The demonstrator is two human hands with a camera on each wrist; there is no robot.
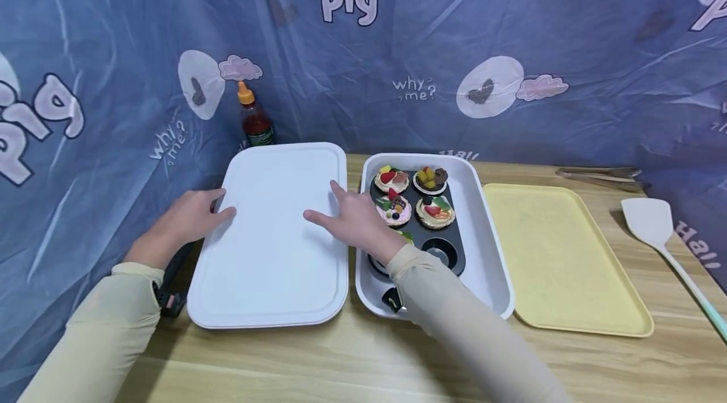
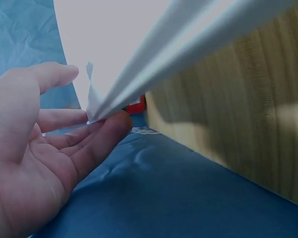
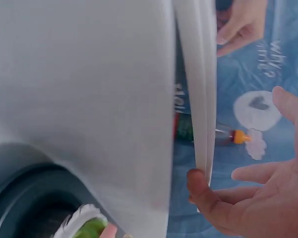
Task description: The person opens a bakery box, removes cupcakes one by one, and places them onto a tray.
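Observation:
A flat white lid (image 1: 272, 245) with rounded corners spans the space between my two hands. My left hand (image 1: 184, 220) grips its left edge, thumb over the top and fingers under the rim, as the left wrist view shows. On the opposite edge my right hand (image 1: 363, 220) holds the rim (image 3: 203, 109) with its lower fingers, the thumb spread over the top. Light shows beneath the lid in both wrist views. Beside it stands a deep white tray (image 1: 488, 251), where a dark muffin pan (image 1: 461, 258) carries several fruit tarts (image 1: 435, 212); my right forearm covers part of it.
A sauce bottle (image 1: 257, 119) with a yellow cap stands behind the lid. To the right lie a yellow tray (image 1: 562, 258), metal tongs (image 1: 602, 177) and a white spatula (image 1: 650, 220). Blue printed cloth (image 1: 375, 75) hangs behind the wooden table (image 1: 272, 359).

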